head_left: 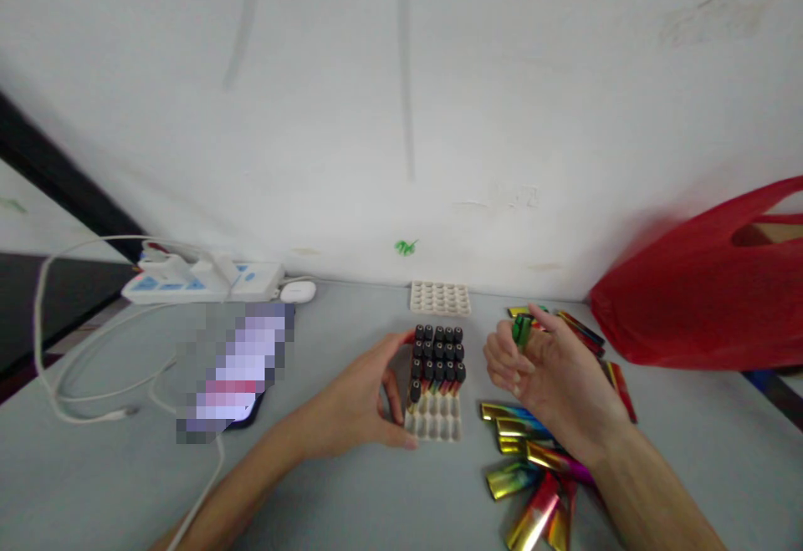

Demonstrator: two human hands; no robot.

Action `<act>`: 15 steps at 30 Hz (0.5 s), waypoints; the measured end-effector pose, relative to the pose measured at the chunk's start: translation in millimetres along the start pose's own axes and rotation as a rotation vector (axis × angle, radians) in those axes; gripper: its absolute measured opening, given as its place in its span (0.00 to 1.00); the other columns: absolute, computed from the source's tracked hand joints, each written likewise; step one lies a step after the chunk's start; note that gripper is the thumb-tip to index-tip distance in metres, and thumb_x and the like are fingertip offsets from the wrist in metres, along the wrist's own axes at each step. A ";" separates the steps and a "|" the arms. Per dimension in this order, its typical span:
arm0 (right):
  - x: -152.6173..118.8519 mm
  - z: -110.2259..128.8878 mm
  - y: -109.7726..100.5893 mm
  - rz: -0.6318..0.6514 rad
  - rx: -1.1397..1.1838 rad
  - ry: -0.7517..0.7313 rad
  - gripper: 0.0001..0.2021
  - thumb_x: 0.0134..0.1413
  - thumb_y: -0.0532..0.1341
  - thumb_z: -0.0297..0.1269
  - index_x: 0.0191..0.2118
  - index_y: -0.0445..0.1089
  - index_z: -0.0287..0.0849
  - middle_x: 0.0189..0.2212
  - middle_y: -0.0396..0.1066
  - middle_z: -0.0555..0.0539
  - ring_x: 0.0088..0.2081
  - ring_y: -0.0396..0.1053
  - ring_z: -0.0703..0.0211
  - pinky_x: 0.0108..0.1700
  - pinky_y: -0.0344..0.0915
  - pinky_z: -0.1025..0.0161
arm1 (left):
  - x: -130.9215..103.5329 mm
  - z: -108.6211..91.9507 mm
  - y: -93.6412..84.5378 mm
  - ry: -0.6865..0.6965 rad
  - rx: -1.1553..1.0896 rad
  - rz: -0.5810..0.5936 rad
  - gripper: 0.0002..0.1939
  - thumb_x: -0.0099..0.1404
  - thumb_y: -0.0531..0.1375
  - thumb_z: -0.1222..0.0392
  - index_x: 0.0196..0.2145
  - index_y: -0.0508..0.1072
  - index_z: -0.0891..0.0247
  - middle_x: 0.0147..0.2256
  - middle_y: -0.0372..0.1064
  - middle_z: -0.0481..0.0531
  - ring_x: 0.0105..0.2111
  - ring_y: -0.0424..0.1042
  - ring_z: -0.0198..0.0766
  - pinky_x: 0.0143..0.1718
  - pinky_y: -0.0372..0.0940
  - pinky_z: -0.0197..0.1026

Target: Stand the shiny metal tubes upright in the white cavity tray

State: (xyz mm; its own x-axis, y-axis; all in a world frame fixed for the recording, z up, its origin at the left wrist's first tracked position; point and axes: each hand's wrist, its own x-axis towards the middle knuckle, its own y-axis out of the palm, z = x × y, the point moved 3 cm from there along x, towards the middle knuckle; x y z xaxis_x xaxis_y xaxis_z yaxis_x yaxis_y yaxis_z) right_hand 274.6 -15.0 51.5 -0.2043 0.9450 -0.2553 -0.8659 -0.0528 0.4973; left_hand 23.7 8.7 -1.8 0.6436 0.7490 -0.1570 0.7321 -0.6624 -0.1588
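My left hand [351,396] grips the left side of a pale moulded tray [432,427], its thumb at the near corner and its fingertips at the far corner. Rows of small upright pieces with black tops [439,350] and shiny coloured bodies stand in the tray's far part; the near cells show bare. Right of the tray, my right hand [545,375] is raised, palm turned up. Its curled fingers hold a small shiny green piece [520,331], whose lower part is hidden. Below that hand lie several metallic rainbow-coloured sleeve-like pieces [518,480].
A second pale tray [439,298] lies by the wall. At left are a phone [242,367], a white power strip [207,283], a white earbud case [298,292] and a looping cable [94,421]. A red bag [683,300] stands at right.
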 end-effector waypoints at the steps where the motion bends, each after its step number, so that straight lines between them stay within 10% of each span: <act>1: 0.0 -0.3 0.1 0.002 -0.010 0.002 0.32 0.70 0.56 0.68 0.24 0.68 0.47 0.24 0.46 0.54 0.28 0.44 0.55 0.32 0.52 0.58 | -0.3 0.0 0.0 0.006 -0.002 0.003 0.64 0.50 0.84 0.60 0.76 0.55 0.56 0.37 0.74 0.44 0.32 0.78 0.41 0.31 0.71 0.38; 15: -1.1 -5.9 2.5 0.061 0.036 0.065 0.30 0.68 0.60 0.67 0.26 0.67 0.46 0.24 0.51 0.53 0.27 0.48 0.57 0.32 0.53 0.60 | -2.7 3.2 1.3 -0.051 -0.062 -0.007 0.65 0.51 0.83 0.62 0.77 0.53 0.54 0.35 0.72 0.40 0.30 0.78 0.40 0.30 0.72 0.37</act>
State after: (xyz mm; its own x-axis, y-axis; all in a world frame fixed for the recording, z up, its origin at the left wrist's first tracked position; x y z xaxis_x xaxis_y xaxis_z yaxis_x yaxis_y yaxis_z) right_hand 270.0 -18.1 48.1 -0.2862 0.9174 -0.2765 -0.8342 -0.0966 0.5429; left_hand 22.2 5.8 -4.6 0.6278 0.7508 -0.2054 0.7498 -0.6542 -0.0996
